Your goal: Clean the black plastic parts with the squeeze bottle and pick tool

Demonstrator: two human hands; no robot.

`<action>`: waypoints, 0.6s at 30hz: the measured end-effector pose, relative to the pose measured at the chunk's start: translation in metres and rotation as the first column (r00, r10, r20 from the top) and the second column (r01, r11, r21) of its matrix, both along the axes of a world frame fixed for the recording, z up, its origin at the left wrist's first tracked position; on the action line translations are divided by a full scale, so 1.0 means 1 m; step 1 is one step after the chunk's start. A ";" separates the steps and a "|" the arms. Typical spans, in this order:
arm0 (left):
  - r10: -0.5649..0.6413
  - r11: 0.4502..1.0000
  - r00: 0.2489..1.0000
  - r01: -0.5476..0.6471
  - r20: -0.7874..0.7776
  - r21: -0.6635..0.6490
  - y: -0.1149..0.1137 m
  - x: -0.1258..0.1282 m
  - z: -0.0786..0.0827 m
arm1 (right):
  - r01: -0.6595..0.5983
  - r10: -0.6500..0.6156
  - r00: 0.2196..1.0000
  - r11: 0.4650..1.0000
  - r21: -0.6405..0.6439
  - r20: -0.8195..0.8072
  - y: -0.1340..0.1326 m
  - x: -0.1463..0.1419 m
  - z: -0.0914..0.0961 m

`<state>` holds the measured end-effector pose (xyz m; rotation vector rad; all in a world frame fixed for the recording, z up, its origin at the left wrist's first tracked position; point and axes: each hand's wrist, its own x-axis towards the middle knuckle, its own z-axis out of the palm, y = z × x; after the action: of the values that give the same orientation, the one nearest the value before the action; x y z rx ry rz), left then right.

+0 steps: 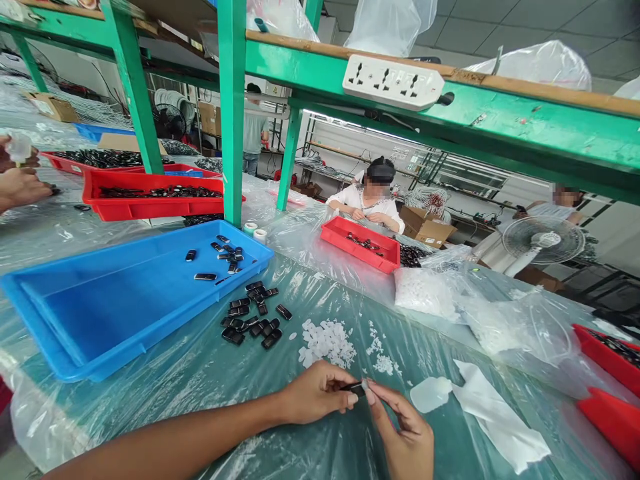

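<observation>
My left hand [316, 392] pinches a small black part [354, 387] near the table's front edge. Its end meets the fingertips of my right hand [404, 427], which are pinched together on a tiny whitish piece I can barely see. Just beyond my hands lies a heap of small white pieces [326, 343]. A cluster of black parts [255, 313] lies loose on the plastic sheet to the left of it. Further left, a blue tray [100, 313] holds several more black parts [226, 253] in its far corner.
A green post [233, 113] and shelf with a white power strip [393, 81] stand over the table. Red trays [361, 244] [150, 193] sit behind. A bag of white pieces [425, 291], white paper [495, 417] and a fan [543, 241] are right. Other people work across and at left.
</observation>
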<state>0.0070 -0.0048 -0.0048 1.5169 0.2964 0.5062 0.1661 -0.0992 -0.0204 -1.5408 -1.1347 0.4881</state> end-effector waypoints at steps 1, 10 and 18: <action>-0.007 1.000 1.000 0.007 0.004 0.016 0.000 -0.001 0.001 | 0.000 0.000 1.000 1.000 -0.008 0.005 0.000 -0.001 0.000; -0.020 1.000 1.000 0.020 0.010 -0.019 0.001 -0.001 0.003 | 0.016 -0.007 0.988 0.998 0.054 -0.153 0.000 -0.019 0.002; -0.058 0.998 0.998 0.058 0.005 -0.030 0.005 -0.004 0.008 | -0.012 0.016 0.995 0.999 0.043 -0.096 0.000 -0.017 -0.005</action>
<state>0.0033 -0.0002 0.0031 1.4913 0.2552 0.4567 0.1493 -0.0991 -0.0255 -1.4579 -1.0756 0.5395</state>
